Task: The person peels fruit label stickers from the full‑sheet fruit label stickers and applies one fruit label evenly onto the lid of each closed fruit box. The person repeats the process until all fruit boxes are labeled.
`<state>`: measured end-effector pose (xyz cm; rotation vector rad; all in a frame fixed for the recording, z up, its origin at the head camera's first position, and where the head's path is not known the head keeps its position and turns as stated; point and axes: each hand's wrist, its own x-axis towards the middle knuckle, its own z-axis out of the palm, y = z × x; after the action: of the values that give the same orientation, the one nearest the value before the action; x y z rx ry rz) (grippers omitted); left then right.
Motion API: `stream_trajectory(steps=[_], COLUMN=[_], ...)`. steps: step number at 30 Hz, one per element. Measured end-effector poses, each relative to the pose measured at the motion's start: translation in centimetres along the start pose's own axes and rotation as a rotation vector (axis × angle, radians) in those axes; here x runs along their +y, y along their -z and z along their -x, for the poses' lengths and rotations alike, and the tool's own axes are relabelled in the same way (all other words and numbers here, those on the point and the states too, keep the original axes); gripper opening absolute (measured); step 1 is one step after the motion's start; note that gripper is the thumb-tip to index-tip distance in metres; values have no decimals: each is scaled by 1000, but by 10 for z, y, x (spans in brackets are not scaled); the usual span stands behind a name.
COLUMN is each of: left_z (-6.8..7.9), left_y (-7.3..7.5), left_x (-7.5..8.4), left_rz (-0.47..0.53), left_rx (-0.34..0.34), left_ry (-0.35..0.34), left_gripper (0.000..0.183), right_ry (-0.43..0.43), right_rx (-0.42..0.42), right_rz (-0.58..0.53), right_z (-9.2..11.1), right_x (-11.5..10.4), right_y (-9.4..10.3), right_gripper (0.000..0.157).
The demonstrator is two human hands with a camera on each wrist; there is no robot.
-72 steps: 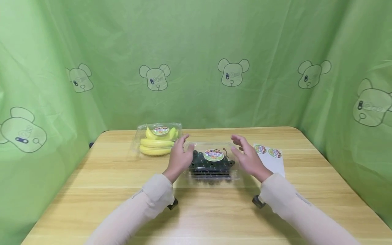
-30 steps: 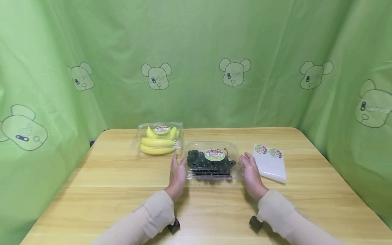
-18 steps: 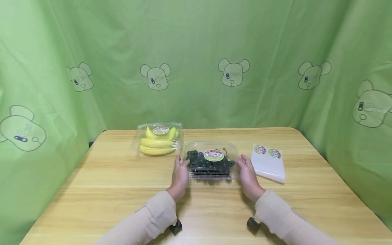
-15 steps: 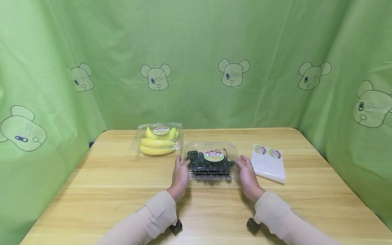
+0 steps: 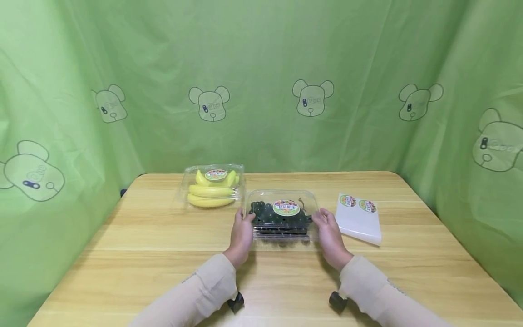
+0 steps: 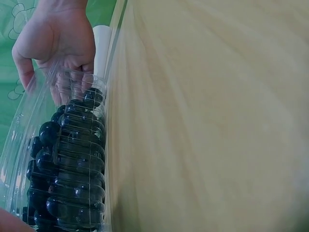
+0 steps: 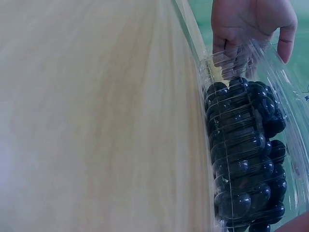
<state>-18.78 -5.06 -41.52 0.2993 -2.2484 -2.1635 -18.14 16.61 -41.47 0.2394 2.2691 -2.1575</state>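
A clear plastic clamshell box of dark grapes sits on the table in the head view, with a round fruit sticker on its lid. At its left end my left hand grips the side, thumb up by the lid. My right hand holds the opposite end in the same manner. The left wrist view shows the right hand with its fingers against the far end wall. From the right wrist, the left hand appears likewise, with the grapes between.
Behind and to the left stands another clear box of bananas, with a similar sticker on top. On the right lies a white sheet bearing two round stickers, its near edge curled. A green curtain surrounds the wooden table.
Both hands first spread above the box, then lowered to its two ends, and closed inward onto it. The box, bananas and sticker sheet have stayed in place.
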Motion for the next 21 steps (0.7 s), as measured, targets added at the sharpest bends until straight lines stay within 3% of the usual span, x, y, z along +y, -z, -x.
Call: stream_trajectory(steps=[21], left_z=[-1], left_y=[-1], left_x=[1], left_rz=[4], left_rx=[-9], left_ry=[20], left_gripper=[66], right_ry=[15], right_rx=[10], right_rz=[-25], right_z=[-2], right_x=[0], right_y=[-3], right_gripper=[62])
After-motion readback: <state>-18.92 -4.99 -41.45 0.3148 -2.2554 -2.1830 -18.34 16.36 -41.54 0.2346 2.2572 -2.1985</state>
